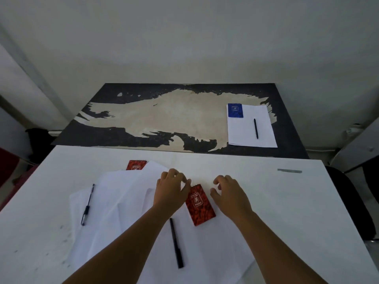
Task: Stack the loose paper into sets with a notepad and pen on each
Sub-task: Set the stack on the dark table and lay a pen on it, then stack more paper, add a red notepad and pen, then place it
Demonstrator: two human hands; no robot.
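Note:
Loose white paper (123,201) lies fanned out on the near white table (287,212). A red notepad (200,203) rests on the sheets between my hands. A second red notepad (136,165) peeks out from under the far sheets. One black pen (176,242) lies near my left forearm, another pen (88,203) on the left sheets. My left hand (171,189) hovers just left of the near notepad, fingers curled and apart. My right hand (227,193) hovers just right of it, fingers spread. On the far table sits a squared paper stack (249,130) with a blue notepad (235,110) and a pen (256,128).
The far table (143,119) has a worn dark top with a pale bare patch. A grey strip (289,171) lies at the white table's far right. A dark chair (348,191) stands to the right, and red and dark objects sit at the left edge.

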